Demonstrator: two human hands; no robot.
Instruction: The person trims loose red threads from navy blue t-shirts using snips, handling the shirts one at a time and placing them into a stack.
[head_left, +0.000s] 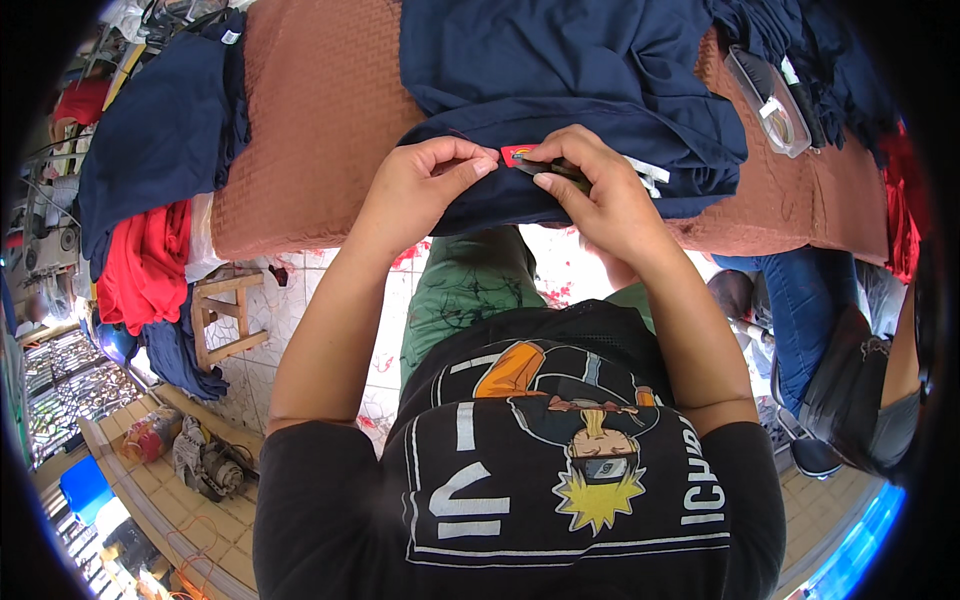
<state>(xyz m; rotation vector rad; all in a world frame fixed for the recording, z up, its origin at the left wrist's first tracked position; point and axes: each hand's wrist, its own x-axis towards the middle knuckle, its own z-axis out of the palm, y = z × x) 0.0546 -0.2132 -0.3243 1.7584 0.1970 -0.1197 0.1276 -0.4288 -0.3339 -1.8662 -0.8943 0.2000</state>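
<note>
A navy blue garment (pixel 570 80) lies over the brown-covered table in front of me, its near edge hanging toward my lap. A small red label (pixel 510 153) shows on it between my hands. My left hand (pixel 425 190) is pinched just left of the label, thumb against forefinger; whatever is between them is too small to make out. My right hand (pixel 600 190) grips small dark thread snips (pixel 565 172), their pointed tip at the label. The fingers partly hide the snips. A white tag (pixel 652 170) sticks out of the garment to the right of this hand.
The brown table cover (pixel 320 110) spreads around the garment. Another navy garment (pixel 165 120) hangs at the left, with red cloth (pixel 145 265) beneath. A clear plastic box (pixel 770 105) lies at right. A wooden stool (pixel 230 315) stands below left. A person in jeans (pixel 815 310) sits at right.
</note>
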